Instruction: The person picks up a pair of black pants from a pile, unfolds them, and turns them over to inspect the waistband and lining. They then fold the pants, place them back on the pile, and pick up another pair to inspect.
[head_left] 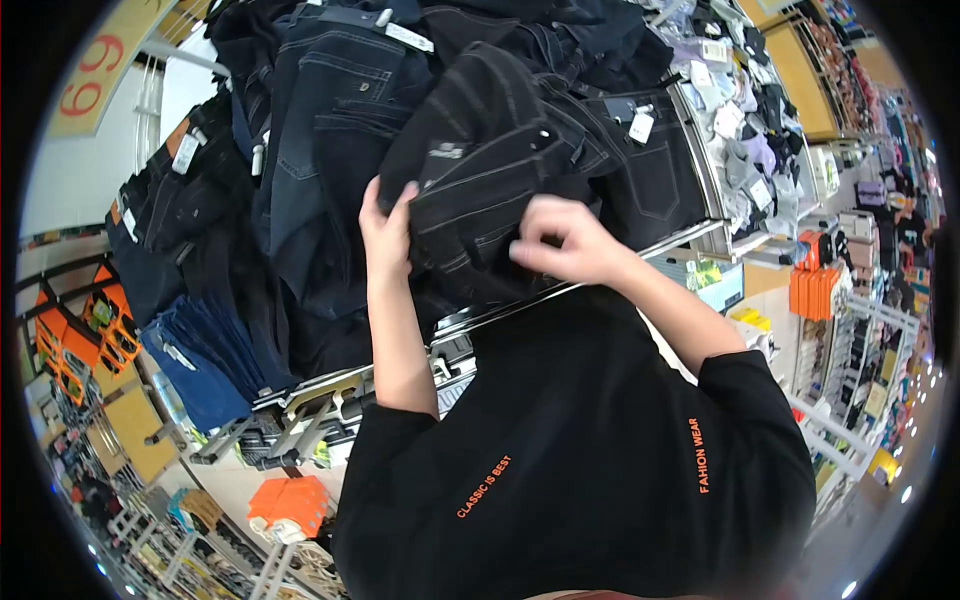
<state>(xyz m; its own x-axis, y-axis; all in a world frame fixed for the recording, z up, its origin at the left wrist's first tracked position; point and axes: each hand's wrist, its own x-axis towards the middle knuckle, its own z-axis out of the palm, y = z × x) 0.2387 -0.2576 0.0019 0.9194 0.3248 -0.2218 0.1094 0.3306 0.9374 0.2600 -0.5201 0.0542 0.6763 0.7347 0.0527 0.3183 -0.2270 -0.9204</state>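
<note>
Black jeans (490,170) with pale stitching lie bunched and folded on top of a heap of dark denim. My left hand (385,230) is closed on their left edge, thumb on top and fingers partly hidden by the cloth. Just over the lower right of these jeans is my right hand (572,240), slightly blurred. Its fingers curl loosely, with a gap between them and the thumb, and nothing shows in it. Dark blue jeans (335,140) with a back pocket lie to the left, and black jeans with a white tag (641,126) to the right.
A metal rail (690,235) edges the display in front of me. Folded blue jeans (205,350) are at the lower left. Small tagged garments (740,150) fill a bin at the right. A price sign (95,75) stands at upper left. Orange goods (815,292) hang beyond.
</note>
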